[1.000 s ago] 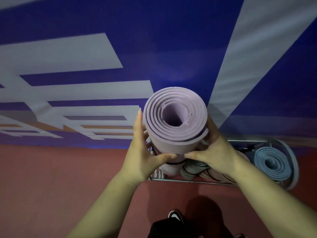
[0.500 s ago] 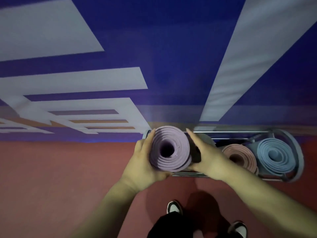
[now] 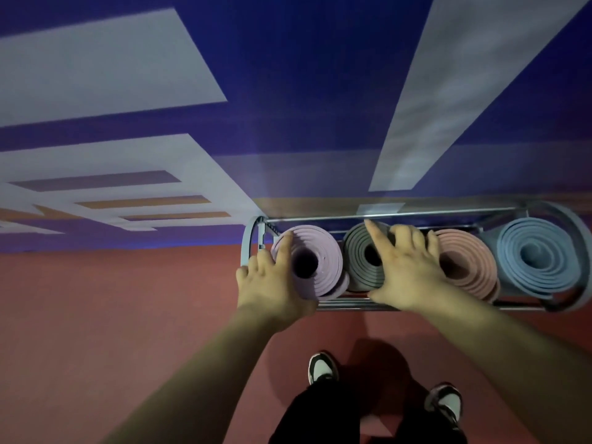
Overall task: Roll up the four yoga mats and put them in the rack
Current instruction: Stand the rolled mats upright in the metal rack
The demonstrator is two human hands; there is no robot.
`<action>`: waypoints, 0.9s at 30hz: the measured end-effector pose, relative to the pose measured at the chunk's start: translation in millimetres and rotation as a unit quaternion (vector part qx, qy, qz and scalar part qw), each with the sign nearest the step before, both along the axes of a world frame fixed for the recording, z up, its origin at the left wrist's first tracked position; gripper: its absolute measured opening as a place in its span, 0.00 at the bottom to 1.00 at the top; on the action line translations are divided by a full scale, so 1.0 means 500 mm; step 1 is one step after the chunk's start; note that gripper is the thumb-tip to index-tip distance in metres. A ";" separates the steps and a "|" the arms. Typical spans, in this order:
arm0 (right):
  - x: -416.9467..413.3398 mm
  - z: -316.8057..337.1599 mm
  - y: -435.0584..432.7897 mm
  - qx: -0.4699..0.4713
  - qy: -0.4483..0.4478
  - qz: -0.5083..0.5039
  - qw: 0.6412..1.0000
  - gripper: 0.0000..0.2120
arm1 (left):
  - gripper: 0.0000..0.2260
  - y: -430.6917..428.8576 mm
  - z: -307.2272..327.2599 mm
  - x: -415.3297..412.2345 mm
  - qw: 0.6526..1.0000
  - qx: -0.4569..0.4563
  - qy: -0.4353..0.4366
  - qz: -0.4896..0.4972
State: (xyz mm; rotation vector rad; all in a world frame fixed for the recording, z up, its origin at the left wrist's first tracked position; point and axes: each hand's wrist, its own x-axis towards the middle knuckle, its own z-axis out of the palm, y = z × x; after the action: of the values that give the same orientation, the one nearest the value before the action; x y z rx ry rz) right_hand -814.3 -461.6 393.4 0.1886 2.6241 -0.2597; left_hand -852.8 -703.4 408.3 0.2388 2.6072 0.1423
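Note:
Four rolled yoga mats stand on end side by side in a grey metal rack against the wall: a purple mat at the left, then a grey mat, a pink mat and a blue mat. My left hand wraps the left and front side of the purple mat, with one finger lying over its top edge. My right hand lies flat with spread fingers across the top of the grey mat and touches the pink mat's edge.
The rack stands on a red floor at the foot of a blue wall with white shapes. My two black-and-white shoes are just in front of the rack. The rack's curved end frames close both sides.
The purple mat went from held high in both hands down into the rack's left end. My right hand left it and moved onto the grey mat.

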 end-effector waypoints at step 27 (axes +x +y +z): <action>-0.010 -0.019 -0.001 -0.027 -0.025 0.025 0.999 0.64 | 0.53 0.047 -0.032 -0.034 0.997 0.055 0.043 -0.021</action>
State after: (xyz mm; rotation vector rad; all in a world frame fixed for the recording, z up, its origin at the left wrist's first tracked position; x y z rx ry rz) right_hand -819.5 -462.2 383.7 0.1096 2.5655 -0.3047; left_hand -870.0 -680.1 392.4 0.3467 2.6795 0.2678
